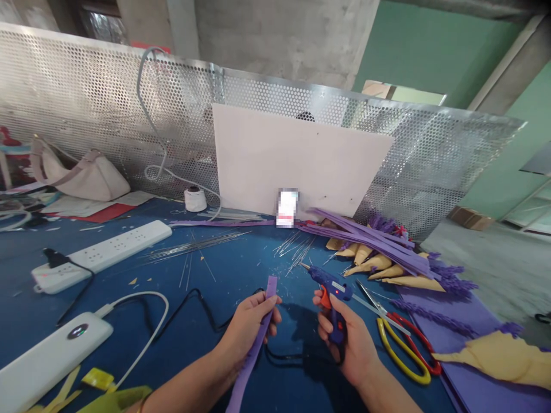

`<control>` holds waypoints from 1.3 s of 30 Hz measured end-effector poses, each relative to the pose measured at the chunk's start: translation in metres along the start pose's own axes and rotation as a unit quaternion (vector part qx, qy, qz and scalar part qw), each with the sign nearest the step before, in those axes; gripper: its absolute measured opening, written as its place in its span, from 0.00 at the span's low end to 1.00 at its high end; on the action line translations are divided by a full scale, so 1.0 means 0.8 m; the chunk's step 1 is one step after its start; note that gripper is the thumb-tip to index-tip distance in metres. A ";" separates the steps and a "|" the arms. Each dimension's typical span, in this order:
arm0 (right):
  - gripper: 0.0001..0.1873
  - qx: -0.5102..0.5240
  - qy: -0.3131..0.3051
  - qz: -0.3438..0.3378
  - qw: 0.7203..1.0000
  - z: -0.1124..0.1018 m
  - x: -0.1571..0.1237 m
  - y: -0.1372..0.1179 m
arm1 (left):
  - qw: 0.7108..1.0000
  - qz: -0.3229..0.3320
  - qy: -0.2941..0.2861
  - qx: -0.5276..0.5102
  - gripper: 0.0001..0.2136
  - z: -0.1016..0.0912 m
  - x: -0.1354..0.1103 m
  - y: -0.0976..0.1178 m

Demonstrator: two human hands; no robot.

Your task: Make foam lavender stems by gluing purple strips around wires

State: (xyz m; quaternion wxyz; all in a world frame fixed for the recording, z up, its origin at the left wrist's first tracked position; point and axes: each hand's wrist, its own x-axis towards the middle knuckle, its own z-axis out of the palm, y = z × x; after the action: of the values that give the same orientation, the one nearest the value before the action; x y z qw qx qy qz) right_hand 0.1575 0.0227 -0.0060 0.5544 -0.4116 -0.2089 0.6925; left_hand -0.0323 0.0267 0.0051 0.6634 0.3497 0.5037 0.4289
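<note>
Pinching a purple strip (259, 339) between thumb and fingers, my left hand (247, 321) holds it so that its upper end stands just past my grip and its tail runs down toward me. My right hand (352, 344) is wrapped round the handle of a blue glue gun (323, 279), fingers by the red trigger; a small red light shows on its body. The nozzle points forward and to the left, apart from the strip. A black cord (297, 359) loops between my hands.

Just right of the gun, scissors (414, 377) with one yellow and one red handle lie beside purple sheets (469, 387). By my left forearm is a white power bank (51, 358) with a cable plugged in. Farther out on the blue table (241, 264) are a white power strip (107, 252), thin wires (198, 245) and, to the right, tan-wrapped purple flowers (372, 265) beside more purple strips (374, 241). Behind them a phone (287, 207) stands against a white board (297, 160), which leans on a perforated metal panel (176, 103).
</note>
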 end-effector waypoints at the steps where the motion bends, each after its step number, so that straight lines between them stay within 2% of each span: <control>1: 0.17 0.002 0.000 0.003 1.000 0.000 0.000 0.000 | 1.000 -0.001 0.000 0.000 0.12 0.000 0.000 0.000; 6: 0.18 0.004 0.010 0.026 1.000 -0.001 0.000 -0.001 | 1.000 -0.001 0.003 0.005 0.11 0.001 0.001 0.000; 32: 0.15 0.027 0.008 0.041 0.999 0.000 -0.001 -0.002 | 1.000 0.001 -0.009 -0.002 0.15 -0.002 0.005 -0.009; 39: 0.15 0.026 0.005 0.048 0.998 -0.002 -0.001 -0.002 | 1.000 -0.008 -0.011 0.004 0.13 -0.001 0.000 -0.005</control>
State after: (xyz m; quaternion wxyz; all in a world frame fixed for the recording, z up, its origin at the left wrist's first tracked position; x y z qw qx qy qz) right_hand 0.1599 0.0220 -0.0054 0.5317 -0.4104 -0.1682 0.7215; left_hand -0.0318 0.0256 0.0015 0.6705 0.3531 0.5010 0.4180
